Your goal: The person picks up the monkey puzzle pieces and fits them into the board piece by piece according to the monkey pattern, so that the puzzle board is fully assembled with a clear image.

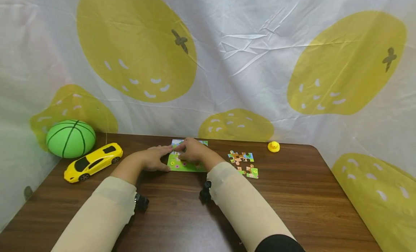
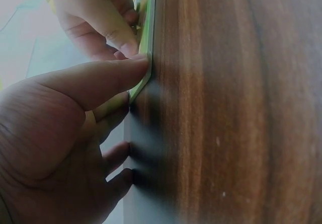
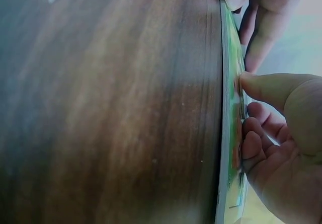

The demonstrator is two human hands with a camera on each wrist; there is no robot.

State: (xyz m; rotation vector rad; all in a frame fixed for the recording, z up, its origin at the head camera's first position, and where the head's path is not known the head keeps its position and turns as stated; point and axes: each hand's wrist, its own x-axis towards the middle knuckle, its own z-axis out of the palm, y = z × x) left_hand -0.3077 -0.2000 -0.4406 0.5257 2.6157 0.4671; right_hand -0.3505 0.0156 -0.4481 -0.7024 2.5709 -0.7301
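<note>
The left hand is observed with thumb and fingers spread, the board's left edge and near corner being touched. The right hand is held over the board, its fingers bent and fingertips set on the printed face; whether a piece is pinched cannot be told. The puzzle board is laid flat on the brown table, between the hands and partly covered by the right. Loose puzzle pieces are found to its right, partly hidden by the right sleeve. Farther out, a yellow duck is noted at right, a yellow car and green ball at left.
</note>
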